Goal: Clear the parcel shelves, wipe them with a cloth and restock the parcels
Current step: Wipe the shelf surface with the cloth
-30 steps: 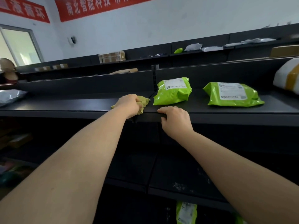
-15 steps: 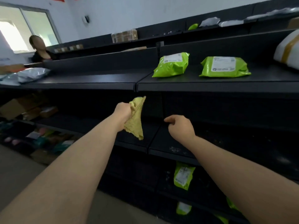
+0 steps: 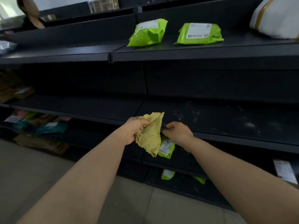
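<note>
My left hand (image 3: 134, 131) grips a crumpled yellow-green cloth (image 3: 149, 136), which hangs down in front of the middle shelf (image 3: 226, 123). Just right of the cloth, my right hand (image 3: 178, 133) is at that shelf's front lip, fingers curled over it and thumb below. The middle shelf is black and bare, with pale dust specks on its right half. On the upper shelf (image 3: 178, 52) lie two lime-green parcels (image 3: 148, 33) (image 3: 199, 33) and a white taped parcel (image 3: 275, 18).
More green parcels (image 3: 166, 147) (image 3: 167, 174) lie on the lower shelves below my hands. Mixed parcels (image 3: 48, 125) and cardboard boxes (image 3: 16, 92) fill the shelves at left. A person (image 3: 30, 15) stands at the far upper left. Pale floor tiles (image 3: 40, 172) run along the shelving.
Both hands dropped from the upper shelf's edge to the middle shelf. The cloth came off the upper shelf and now hangs from my left hand. The view tilted downward.
</note>
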